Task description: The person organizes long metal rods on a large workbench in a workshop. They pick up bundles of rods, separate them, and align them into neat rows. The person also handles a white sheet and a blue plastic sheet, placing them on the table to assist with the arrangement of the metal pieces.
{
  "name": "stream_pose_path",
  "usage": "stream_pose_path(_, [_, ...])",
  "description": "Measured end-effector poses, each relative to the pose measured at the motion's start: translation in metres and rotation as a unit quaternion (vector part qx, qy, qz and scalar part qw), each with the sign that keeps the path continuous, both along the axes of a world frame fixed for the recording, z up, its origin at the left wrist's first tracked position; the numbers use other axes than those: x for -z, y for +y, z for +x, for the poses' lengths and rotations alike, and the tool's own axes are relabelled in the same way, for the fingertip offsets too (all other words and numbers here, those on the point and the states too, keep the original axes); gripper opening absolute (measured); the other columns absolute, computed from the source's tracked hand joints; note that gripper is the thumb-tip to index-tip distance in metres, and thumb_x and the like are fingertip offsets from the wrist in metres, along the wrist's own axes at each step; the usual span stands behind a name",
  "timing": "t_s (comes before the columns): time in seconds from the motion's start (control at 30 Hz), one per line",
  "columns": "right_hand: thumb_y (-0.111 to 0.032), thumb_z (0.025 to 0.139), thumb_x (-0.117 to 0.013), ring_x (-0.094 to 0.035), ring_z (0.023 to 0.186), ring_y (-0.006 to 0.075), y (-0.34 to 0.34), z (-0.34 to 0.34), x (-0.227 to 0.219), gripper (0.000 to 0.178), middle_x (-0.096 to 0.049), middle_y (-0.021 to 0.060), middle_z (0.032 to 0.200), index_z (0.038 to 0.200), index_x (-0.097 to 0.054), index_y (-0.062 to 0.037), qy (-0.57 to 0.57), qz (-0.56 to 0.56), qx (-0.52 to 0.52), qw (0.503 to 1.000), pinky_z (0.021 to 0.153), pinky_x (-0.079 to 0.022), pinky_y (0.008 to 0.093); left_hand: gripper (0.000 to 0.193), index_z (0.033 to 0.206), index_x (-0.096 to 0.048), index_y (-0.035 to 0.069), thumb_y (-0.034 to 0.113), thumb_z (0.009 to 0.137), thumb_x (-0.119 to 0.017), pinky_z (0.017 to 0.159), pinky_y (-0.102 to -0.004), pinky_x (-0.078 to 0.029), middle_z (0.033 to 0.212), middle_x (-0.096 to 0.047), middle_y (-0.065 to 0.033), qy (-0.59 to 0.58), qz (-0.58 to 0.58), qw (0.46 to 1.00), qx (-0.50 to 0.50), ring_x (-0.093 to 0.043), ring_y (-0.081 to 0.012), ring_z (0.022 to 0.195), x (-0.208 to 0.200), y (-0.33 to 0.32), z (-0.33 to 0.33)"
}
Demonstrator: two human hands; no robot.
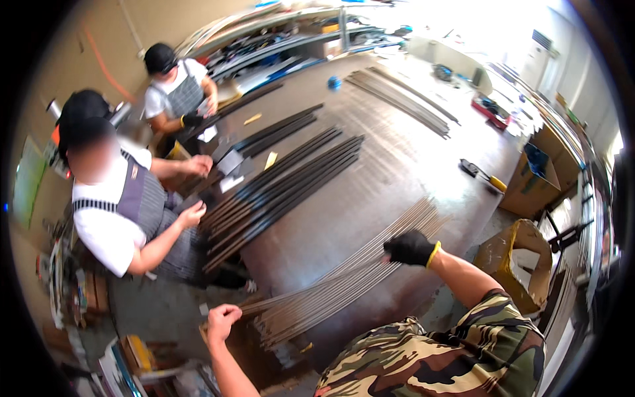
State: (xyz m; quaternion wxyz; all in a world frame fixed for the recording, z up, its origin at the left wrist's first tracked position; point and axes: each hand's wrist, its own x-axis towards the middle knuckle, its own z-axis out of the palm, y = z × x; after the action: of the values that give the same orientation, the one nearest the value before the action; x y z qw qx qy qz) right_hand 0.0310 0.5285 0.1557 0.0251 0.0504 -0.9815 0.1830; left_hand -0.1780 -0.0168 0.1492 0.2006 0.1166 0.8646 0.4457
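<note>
A bundle of thin metal rods (331,301) lies spread on the near part of the table. My left hand (223,323), bare, has its fingers pinched at the left end of a thin rod (284,301) raised slightly over the bundle. Toward the rod's other end, my right hand (409,249), in a black glove with a yellow cuff, is closed around it. Whether one rod or more is in my grip I cannot make out. Beyond the bundle lie several dark bars (297,175) in groups.
A large metal-topped table (370,165) fills the middle. Two co-workers in aprons stand along its left side, one near (139,192), one far (178,92). More rods (400,102), a black-and-yellow tool (481,175) and a blue ball-like object (334,83) rest on it. Cardboard boxes (529,172) stand right.
</note>
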Motion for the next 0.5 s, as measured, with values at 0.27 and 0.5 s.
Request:
stream_pose_path(0.27, [-0.052,0.086,-0.066,-0.059,0.066,0.0382,-0.056,0.165,0.044,0.048,-0.062,0.0197,0.075,0.080,-0.064,-0.0050,-0.142,-0.165,0.201,0.955,0.063,-0.048,0.0425,0.066,0.125,-0.058,-0.002,0.011,0.068,-0.087,0.101,-0.0397,-0.043,0.127,-0.056,-0.0163,0.351,-0.009,0.936,0.039,-0.052,-0.0294,0.118,-0.029,0.099,-0.033])
stream_pose_path(0.5, [-0.047,0.093,-0.061,-0.053,0.059,0.0263,0.064,0.144,0.037,0.046,-0.059,0.0154,0.066,0.079,-0.062,-0.0036,-0.013,-0.291,0.487,0.823,0.063,-0.046,0.0390,0.060,0.121,-0.061,0.004,0.019,0.069,-0.084,0.105,-0.0511,-0.038,0.128,-0.054,-0.0198,0.413,0.026,0.905,0.094,-0.047,-0.0405,0.122,0.029,0.252,0.072])
